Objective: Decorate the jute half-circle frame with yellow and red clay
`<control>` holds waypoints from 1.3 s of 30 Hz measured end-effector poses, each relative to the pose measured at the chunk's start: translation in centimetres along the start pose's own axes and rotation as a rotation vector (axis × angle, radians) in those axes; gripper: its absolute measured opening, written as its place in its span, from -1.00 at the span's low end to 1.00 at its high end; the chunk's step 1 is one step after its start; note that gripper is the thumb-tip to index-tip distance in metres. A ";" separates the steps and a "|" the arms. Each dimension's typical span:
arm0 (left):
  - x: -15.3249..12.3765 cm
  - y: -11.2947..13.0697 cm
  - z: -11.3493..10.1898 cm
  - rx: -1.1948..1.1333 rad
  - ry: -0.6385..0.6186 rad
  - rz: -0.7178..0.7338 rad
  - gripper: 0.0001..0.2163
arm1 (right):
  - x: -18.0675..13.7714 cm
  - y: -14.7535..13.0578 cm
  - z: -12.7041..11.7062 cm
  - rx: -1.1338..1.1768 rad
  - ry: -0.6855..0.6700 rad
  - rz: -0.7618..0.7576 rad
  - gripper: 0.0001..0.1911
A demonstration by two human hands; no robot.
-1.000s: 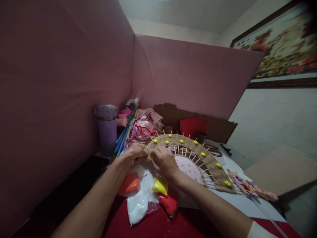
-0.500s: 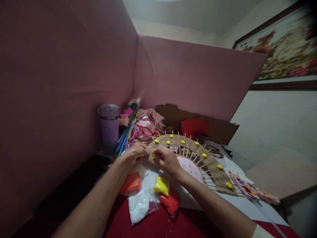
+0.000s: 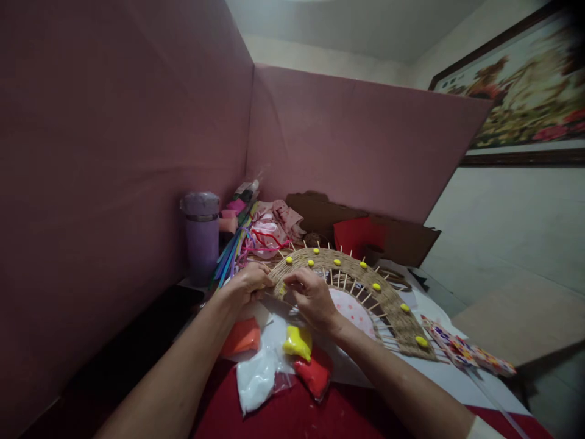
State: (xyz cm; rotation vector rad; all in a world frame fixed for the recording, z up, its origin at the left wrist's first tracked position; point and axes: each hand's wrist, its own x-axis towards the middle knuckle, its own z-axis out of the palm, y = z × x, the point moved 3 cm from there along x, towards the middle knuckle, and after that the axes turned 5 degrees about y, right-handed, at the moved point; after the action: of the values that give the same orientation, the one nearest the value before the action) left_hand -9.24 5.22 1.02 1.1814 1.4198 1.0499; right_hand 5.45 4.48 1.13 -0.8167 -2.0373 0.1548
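An arched woven twine piece [image 3: 351, 268] stands tilted on the table, with thin wooden sticks poking out along its edges and several yellow clay dots on its band. My left hand [image 3: 252, 280] pinches the band's left end. At that same end, my right hand [image 3: 311, 299] is closed, its fingertips at a small yellow clay piece [image 3: 282, 290] against the weave; the fingers partly hide it. Inside the arch shows a pink dotted fabric half-round [image 3: 351, 310]. Just below my hands lies a bag of yellow clay [image 3: 298, 342].
Bags of orange [image 3: 242, 336], white [image 3: 256, 379] and red clay [image 3: 315, 373] lie at the front. A purple tumbler [image 3: 202, 238] stands left, beside colourful pipe cleaners [image 3: 232, 253]. Flowered fabric [image 3: 457, 344] lies right. Pink panels [image 3: 347, 140] and cardboard [image 3: 411, 241] rise behind.
My right fingertips have shifted very slightly at the yellow clay piece. My left hand keeps its hold, and the woven arch has barely moved.
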 end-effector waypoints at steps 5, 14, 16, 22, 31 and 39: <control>0.1 0.0 0.0 -0.014 -0.007 0.008 -0.80 | -0.2 -0.9 0.5 -0.130 -0.087 -0.159 -0.83; 0.3 -0.3 -0.1 -0.021 -0.031 0.015 -0.82 | 0.2 0.1 -0.4 0.052 0.073 0.032 -0.88; 0.5 -0.5 -0.1 -0.021 -0.028 0.012 -0.81 | 0.0 -0.1 -0.3 0.054 0.052 0.004 -0.86; 0.7 -0.7 -0.1 -0.005 -0.020 -0.018 -0.81 | -0.2 -0.5 0.6 0.033 -0.033 -0.058 -0.79; 0.6 -0.5 -0.1 0.007 -0.022 -0.016 -0.79 | 0.2 -0.5 0.3 0.020 0.004 -0.019 -0.81; 0.2 -0.2 -0.1 -0.007 -0.020 -0.023 -0.79 | 0.2 -0.6 0.6 -0.038 -0.018 -0.072 -0.81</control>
State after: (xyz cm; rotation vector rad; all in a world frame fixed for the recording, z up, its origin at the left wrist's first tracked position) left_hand -9.41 5.43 0.82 1.1649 1.4095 1.0239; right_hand 4.62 4.30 1.18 -0.7662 -2.0889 0.0836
